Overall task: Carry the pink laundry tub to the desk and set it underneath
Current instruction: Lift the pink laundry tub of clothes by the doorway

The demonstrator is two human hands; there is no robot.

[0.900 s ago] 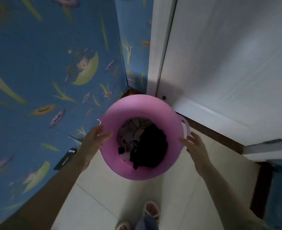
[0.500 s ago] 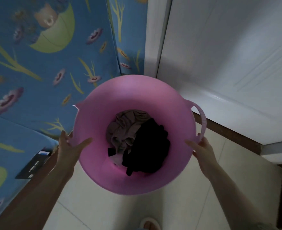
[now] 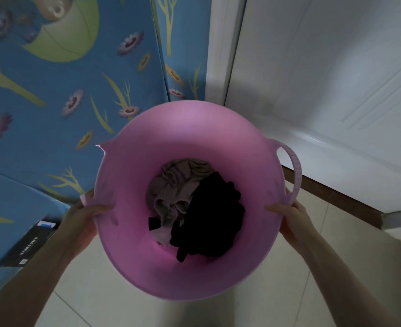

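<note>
Now | pink tub [image 3: 133,161] mouth up, upright | left hand [image 3: 86,215], right hand [image 3: 291,215] both grasping rim

The floor [image 3: 301,291] is pale tile with thin grout lines, one running diagonally at the near left and another along the right. A dark brown strip [image 3: 331,197] borders it on the far right, at the foot of a white door [image 3: 324,102]. On the left the tiles meet a blue flowered mat [image 3: 53,102] that rises like a wall. A flat black box [image 3: 27,244] with white lettering lies at the near left, along the mat's lower edge; whether it rests on the tiles or on the mat is unclear. The middle of the floor is hidden behind a tub [image 3: 128,185] held above it.
</note>
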